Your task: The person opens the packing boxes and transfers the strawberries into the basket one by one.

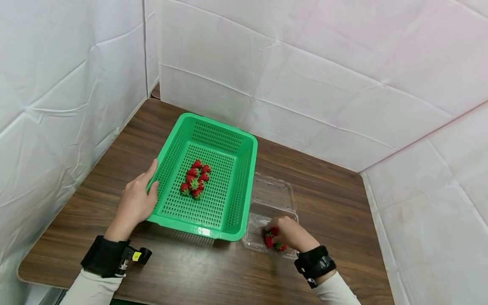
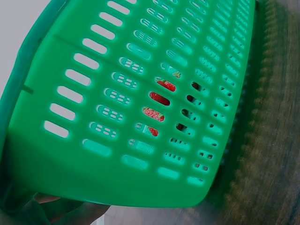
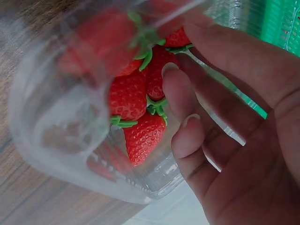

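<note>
The right hand (image 1: pixel 288 232) is nearer to the strawberries (image 3: pixel 143 140) in the clear box (image 1: pixel 254 237): they lie toward its eight o'clock, beside curved fingers (image 3: pixel 179 91); whether these pinch one, I cannot tell. The green basket (image 1: pixel 218 182), with more berries (image 1: pixel 192 179), lies at this hand's ten o'clock, its long axis toward half past twelve. The left hand (image 1: pixel 136 199) grips this basket.

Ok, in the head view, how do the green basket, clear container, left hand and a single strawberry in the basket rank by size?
Largest to smallest:
green basket
clear container
left hand
single strawberry
</note>
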The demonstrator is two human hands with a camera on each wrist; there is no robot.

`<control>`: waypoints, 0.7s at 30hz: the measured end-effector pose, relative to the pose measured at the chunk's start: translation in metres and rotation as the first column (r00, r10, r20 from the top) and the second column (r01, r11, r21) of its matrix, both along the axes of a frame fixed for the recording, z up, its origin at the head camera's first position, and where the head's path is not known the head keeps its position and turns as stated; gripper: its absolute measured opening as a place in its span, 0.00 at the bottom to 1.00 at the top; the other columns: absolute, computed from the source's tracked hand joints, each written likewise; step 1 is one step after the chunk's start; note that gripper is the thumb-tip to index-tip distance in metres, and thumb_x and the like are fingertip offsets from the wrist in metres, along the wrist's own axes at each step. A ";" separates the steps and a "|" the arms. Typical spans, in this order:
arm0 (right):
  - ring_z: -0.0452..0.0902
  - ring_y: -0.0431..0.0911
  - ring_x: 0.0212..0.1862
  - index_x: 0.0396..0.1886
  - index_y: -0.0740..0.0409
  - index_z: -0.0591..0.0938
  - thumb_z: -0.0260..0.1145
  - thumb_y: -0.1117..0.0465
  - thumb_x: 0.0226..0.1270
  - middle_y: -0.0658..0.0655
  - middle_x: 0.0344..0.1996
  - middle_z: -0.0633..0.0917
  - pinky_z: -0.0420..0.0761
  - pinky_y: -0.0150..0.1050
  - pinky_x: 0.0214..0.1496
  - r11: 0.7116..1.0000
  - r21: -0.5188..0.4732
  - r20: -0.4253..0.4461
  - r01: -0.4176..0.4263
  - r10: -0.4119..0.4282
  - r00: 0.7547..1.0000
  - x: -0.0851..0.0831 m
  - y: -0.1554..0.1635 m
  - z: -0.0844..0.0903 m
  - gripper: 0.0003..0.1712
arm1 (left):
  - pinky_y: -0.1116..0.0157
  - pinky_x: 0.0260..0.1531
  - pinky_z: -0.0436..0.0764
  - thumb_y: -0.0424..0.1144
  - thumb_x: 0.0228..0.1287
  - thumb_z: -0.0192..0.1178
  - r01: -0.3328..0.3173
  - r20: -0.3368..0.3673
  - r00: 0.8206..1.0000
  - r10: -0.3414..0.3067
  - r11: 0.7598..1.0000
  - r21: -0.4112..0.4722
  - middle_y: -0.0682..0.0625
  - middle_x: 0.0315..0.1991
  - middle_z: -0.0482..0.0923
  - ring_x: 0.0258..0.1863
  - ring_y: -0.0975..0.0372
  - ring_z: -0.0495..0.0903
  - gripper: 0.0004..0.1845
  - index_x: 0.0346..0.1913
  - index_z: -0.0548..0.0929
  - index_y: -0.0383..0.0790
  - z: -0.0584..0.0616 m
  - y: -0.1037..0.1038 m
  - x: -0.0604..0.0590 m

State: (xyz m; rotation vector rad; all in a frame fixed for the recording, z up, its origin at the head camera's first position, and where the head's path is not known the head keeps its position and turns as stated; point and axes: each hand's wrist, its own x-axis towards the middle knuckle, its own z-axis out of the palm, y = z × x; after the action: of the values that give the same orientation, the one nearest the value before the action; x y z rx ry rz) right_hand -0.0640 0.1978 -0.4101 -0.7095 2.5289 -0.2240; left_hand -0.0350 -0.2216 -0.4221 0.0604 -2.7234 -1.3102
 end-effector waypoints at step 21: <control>0.81 0.47 0.44 0.44 0.58 0.87 0.73 0.67 0.54 0.54 0.40 0.86 0.81 0.34 0.39 0.999 -0.039 0.053 0.000 0.002 0.999 0.001 -0.006 0.003 0.15 | 0.32 0.52 0.68 0.33 0.75 0.46 0.000 0.024 1.000 0.000 1.000 0.012 0.26 0.66 0.65 0.60 0.30 0.67 0.33 0.77 0.49 0.48 0.001 0.000 0.001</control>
State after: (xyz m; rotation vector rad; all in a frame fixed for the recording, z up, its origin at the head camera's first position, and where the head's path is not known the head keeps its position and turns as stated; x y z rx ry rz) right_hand -0.0633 0.1923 -0.4074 -0.7106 2.4802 -0.2894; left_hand -0.0344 -0.2218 -0.4210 0.0777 -2.7354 -1.3342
